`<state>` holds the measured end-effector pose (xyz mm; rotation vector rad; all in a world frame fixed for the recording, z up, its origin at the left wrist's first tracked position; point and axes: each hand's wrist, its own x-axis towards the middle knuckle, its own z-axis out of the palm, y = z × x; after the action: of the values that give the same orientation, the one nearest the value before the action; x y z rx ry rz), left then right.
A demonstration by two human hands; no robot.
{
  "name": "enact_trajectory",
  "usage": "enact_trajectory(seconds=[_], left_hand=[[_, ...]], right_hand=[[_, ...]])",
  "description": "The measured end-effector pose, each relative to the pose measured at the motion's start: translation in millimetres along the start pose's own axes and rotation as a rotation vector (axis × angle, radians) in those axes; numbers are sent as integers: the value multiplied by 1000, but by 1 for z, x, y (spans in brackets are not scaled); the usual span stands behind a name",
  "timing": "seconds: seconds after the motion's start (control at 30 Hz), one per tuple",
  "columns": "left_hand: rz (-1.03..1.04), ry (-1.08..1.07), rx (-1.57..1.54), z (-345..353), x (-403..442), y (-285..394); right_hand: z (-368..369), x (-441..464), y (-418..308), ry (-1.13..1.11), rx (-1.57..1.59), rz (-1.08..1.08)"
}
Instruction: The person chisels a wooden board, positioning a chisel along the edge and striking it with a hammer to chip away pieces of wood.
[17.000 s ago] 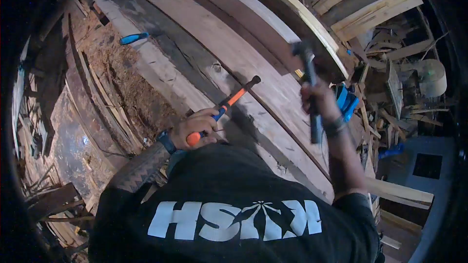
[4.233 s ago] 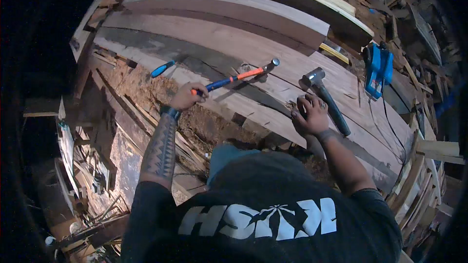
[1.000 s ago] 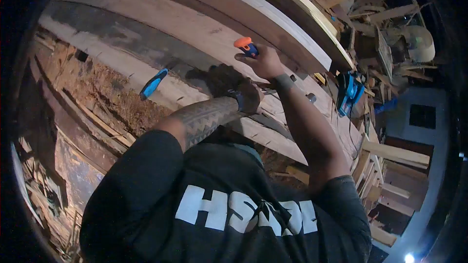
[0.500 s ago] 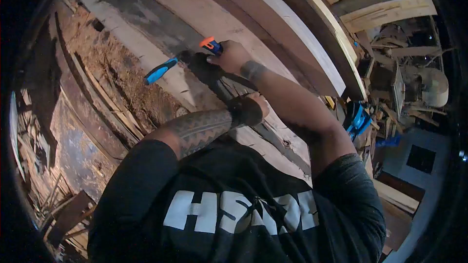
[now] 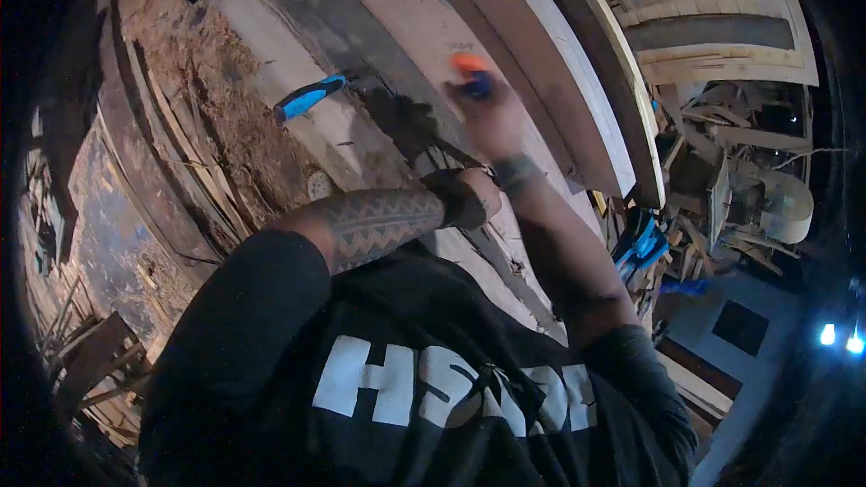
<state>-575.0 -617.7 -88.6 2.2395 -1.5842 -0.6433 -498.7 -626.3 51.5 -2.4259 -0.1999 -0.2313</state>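
My right hand (image 5: 494, 122) is wrapped round an orange and blue handle (image 5: 474, 77), raised over the planks and blurred by motion. Only the handle's end shows; the rest of that tool is hidden behind the hand and forearm. Lower down, my left hand (image 5: 476, 198) is closed low over the wooden planks (image 5: 383, 45), its fingers turned away and its grip's contents hidden. A blue and black handled tool (image 5: 311, 97) lies on the near plank, left of both hands. Beside my left hand, a dark strip (image 5: 514, 261) runs between the pale planks.
Thick curved boards (image 5: 577, 63) stand along the far side. A blue power tool (image 5: 642, 243) sits at the right, near scrap wood and a round-ended machine (image 5: 783, 207). Wood shavings (image 5: 212, 81) cover the left side, beside long thin offcuts (image 5: 185, 144).
Since half a second ago, my right hand has moved right and away from the blue and black tool, carrying the orange and blue handle. My left hand stays low, still closed. The camera view has turned.
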Motion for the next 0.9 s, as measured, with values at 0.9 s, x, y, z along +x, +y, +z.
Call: enact_trajectory(seconds=[0.9], left_hand=[[-210, 1066, -1534, -109, -154, -32]], right_hand=[[-13, -25, -17, -486, 412, 199]])
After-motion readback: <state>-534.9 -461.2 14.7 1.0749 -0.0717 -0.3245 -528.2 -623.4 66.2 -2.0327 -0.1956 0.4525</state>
